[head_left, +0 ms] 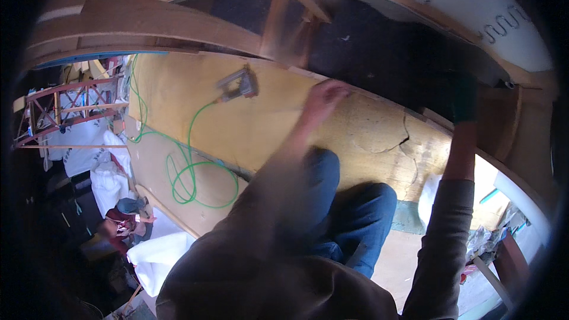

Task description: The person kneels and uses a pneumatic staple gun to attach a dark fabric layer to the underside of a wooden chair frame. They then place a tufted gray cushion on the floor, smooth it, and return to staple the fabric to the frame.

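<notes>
My left hand (326, 92), bare and slightly blurred, is over the near rim of a wooden furniture frame (178, 26). Its fingers look curled together; what they hold, if anything, is too small to make out. My right hand (464, 99) wears a dark green glove and rests at the frame's right part, against black fabric (379, 53). Its fingers are lost in the dark. On the yellowish wooden bench (261, 124), left of my left hand, lies an air staple gun (240, 85) joined to a green hose (191, 133).
Wavy metal springs (504, 22) on white backing line the frame's far side. The hose coils over a lower board (154, 154) at left. A person (124, 222) is lower left, beside white material (159, 258). Plastic wrapping (483, 240) lies at right.
</notes>
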Demonstrator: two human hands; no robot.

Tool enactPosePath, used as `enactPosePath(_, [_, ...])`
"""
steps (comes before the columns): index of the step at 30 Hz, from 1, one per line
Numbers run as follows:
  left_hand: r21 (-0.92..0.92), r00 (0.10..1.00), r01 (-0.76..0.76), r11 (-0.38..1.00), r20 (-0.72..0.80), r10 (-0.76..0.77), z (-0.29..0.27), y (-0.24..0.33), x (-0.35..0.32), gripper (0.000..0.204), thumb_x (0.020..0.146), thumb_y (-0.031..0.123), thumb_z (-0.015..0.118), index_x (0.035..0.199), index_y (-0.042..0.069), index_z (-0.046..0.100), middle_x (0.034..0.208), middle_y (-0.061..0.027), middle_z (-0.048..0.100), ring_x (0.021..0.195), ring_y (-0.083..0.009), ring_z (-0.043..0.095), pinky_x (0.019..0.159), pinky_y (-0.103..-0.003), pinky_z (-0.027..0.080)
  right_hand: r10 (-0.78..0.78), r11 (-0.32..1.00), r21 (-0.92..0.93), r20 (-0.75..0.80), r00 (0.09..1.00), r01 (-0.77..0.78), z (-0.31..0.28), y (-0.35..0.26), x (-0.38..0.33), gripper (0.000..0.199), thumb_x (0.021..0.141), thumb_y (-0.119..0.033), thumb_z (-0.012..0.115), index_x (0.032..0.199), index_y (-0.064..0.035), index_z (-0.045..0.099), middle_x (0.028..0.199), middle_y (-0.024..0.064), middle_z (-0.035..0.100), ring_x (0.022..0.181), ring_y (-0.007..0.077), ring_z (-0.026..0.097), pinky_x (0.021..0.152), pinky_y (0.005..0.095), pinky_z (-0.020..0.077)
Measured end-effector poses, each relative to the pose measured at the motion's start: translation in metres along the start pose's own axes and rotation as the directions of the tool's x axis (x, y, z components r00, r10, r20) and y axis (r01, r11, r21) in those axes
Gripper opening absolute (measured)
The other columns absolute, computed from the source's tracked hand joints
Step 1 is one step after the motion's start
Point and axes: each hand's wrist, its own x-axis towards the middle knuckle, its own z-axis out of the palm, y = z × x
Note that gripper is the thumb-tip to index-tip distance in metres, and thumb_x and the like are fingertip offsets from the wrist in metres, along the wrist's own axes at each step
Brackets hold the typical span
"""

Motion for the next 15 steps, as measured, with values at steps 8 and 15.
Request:
enactPosePath(8, [0.909,0.903,0.410,0.074,-0.416,0.107,-0.310,-0.200,-0.096,0.058,0.086,0.018,0.070,0.141,0.011,0.056,0.138,-0.0160,0.059,0.124,-0.0379,0.057,0.102,-0.052,0.050,0.422,0.285,0.885,0.231,0.877,-0.370,-0.040,-0.095,0.001,0.038,0.106,-0.024,0.055,0.137,-0.0041,0.063,0.130,0.0160,0.068,0.114,0.0275,0.065,0.097,0.0365,0.0529])
enactPosePath(15, [0.975,0.975,0.176,-0.138,-0.192,-0.111,-0.332,-0.200,-0.053,0.055,0.088,0.040,0.072,0.137,0.019,0.061,0.131,-0.0103,0.068,0.111,-0.0387,0.063,0.089,-0.054,0.050,0.175,-0.599,0.709,0.570,0.803,-0.373,-0.010,-0.264,-0.130,0.042,0.110,-0.034,0.053,0.134,-0.0023,0.065,0.123,0.0116,0.072,0.108,0.0213,0.070,0.095,0.0354,0.0563])
